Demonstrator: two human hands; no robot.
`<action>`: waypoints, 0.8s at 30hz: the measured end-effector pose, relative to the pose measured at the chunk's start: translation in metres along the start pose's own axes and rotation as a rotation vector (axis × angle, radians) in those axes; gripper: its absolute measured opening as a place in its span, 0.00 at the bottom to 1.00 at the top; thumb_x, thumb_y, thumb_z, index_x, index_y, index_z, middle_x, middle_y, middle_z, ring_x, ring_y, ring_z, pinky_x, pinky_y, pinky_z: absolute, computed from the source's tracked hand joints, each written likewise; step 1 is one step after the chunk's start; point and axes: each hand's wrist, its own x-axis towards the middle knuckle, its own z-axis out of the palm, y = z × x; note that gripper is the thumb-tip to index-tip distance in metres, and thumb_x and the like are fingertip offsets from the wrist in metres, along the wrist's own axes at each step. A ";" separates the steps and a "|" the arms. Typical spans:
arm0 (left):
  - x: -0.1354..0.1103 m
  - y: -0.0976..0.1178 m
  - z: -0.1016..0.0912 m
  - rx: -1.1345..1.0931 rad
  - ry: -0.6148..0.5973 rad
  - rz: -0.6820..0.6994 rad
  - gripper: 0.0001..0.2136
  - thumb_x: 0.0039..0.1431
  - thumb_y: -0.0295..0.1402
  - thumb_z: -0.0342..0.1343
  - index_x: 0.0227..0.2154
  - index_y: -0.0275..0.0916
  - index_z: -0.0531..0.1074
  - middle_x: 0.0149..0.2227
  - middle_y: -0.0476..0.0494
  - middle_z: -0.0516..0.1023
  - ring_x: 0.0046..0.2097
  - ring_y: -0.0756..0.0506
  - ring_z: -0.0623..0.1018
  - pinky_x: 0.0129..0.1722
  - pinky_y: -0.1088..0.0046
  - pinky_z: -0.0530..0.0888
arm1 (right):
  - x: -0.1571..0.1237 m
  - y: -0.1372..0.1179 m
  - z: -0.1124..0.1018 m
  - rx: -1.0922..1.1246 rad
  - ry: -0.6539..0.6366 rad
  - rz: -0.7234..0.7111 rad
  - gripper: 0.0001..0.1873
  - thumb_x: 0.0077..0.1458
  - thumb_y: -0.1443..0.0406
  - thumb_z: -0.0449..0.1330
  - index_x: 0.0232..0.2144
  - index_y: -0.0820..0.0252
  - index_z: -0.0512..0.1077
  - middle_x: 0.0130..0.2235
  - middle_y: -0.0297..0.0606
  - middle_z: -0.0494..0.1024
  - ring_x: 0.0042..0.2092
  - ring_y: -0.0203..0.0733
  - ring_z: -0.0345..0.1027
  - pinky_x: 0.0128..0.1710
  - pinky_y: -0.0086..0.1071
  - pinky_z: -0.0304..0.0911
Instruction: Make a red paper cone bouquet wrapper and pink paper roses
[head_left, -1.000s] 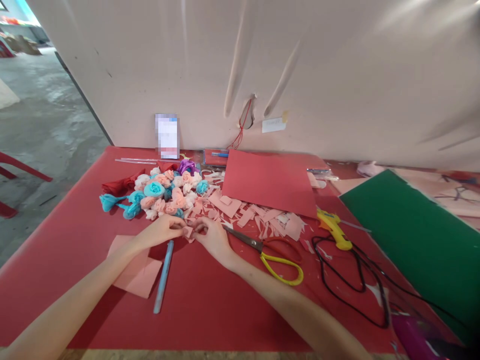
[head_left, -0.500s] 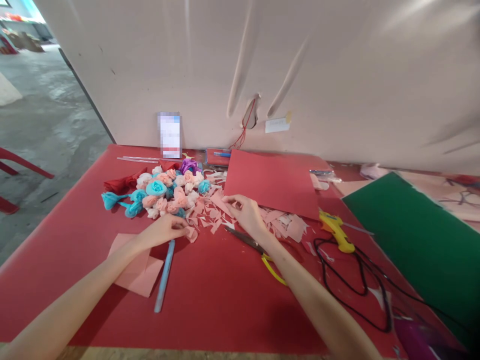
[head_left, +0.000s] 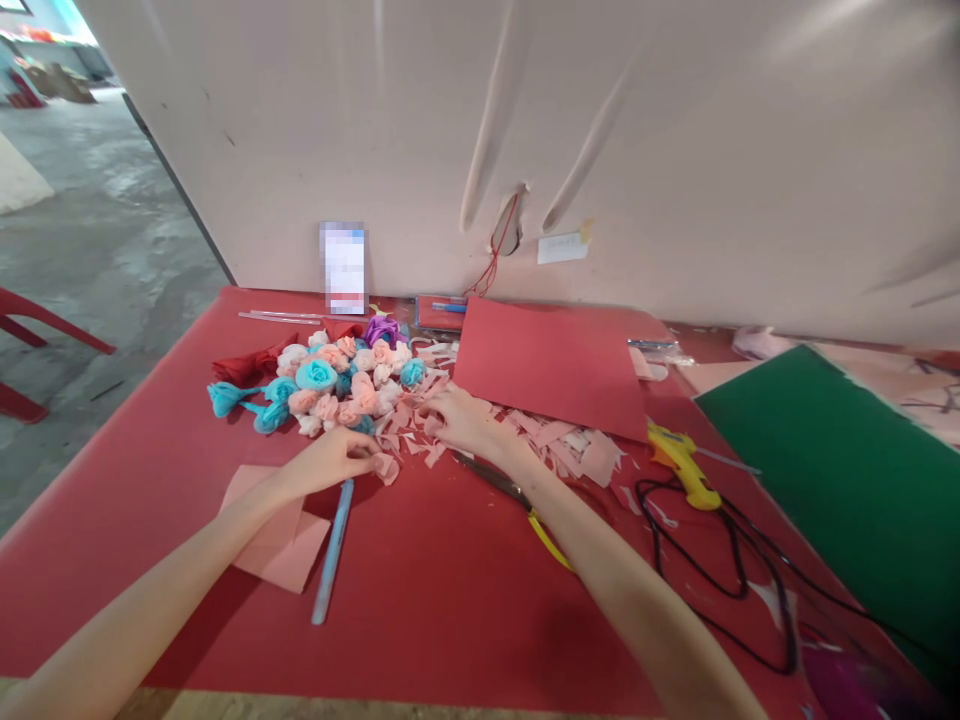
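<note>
My left hand (head_left: 337, 458) has its fingertips closed on a small curled piece of pink paper (head_left: 386, 469), just in front of the flower pile. Over the pink paper scraps (head_left: 415, 440) is my right hand (head_left: 463, 420), its thumb and fingers apart and pointing left; nothing clearly shows between them. Handmade paper roses (head_left: 315, 376) in blue, peach and white lie heaped behind my left hand. Scissors (head_left: 495, 480) with yellow-edged handles rest partly under my right forearm. Folded pink paper sheets (head_left: 281, 545) and a blue pen (head_left: 332, 550) lie by my left forearm.
A red sheet (head_left: 551, 365) covers some scraps at the back. To the right are a yellow glue gun (head_left: 684, 468) with a black cord (head_left: 739, 595) and a green board (head_left: 840, 480). A phone (head_left: 343, 268) leans on the wall behind the red table (head_left: 465, 620).
My right hand has moved left and lower into the scraps; the pink strip at its fingers no longer shows there. My left hand stays almost still with its paper piece.
</note>
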 end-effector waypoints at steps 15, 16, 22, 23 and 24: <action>-0.004 0.011 -0.003 0.020 -0.016 -0.030 0.14 0.53 0.40 0.49 0.28 0.35 0.74 0.31 0.44 0.79 0.34 0.44 0.75 0.32 0.75 0.66 | -0.017 -0.036 0.003 0.672 0.076 0.357 0.08 0.46 0.69 0.56 0.31 0.62 0.73 0.23 0.34 0.74 0.21 0.35 0.69 0.17 0.26 0.63; -0.005 0.013 -0.003 0.022 -0.018 -0.032 0.14 0.53 0.40 0.50 0.27 0.34 0.74 0.31 0.44 0.79 0.33 0.44 0.75 0.32 0.75 0.66 | -0.019 -0.038 0.005 0.710 0.070 0.381 0.10 0.47 0.69 0.56 0.34 0.61 0.73 0.23 0.34 0.74 0.20 0.34 0.68 0.16 0.25 0.62; -0.006 0.014 -0.003 -0.002 -0.003 -0.037 0.13 0.52 0.40 0.51 0.26 0.35 0.73 0.30 0.45 0.78 0.34 0.45 0.75 0.33 0.75 0.67 | -0.025 -0.044 0.019 0.808 0.080 0.455 0.08 0.46 0.66 0.57 0.29 0.62 0.74 0.19 0.33 0.72 0.16 0.31 0.63 0.12 0.23 0.57; -0.006 0.014 -0.003 -0.010 0.002 -0.036 0.13 0.52 0.40 0.51 0.27 0.35 0.73 0.31 0.45 0.78 0.34 0.45 0.75 0.34 0.75 0.67 | -0.025 -0.044 0.020 0.812 0.095 0.459 0.07 0.45 0.66 0.57 0.26 0.62 0.74 0.19 0.33 0.71 0.17 0.31 0.62 0.13 0.24 0.56; -0.006 0.014 -0.004 -0.019 0.008 -0.036 0.12 0.52 0.40 0.51 0.27 0.35 0.73 0.31 0.45 0.78 0.34 0.45 0.75 0.35 0.75 0.67 | -0.024 -0.044 0.021 0.816 0.110 0.459 0.06 0.44 0.66 0.58 0.24 0.63 0.73 0.19 0.33 0.71 0.17 0.31 0.62 0.14 0.24 0.56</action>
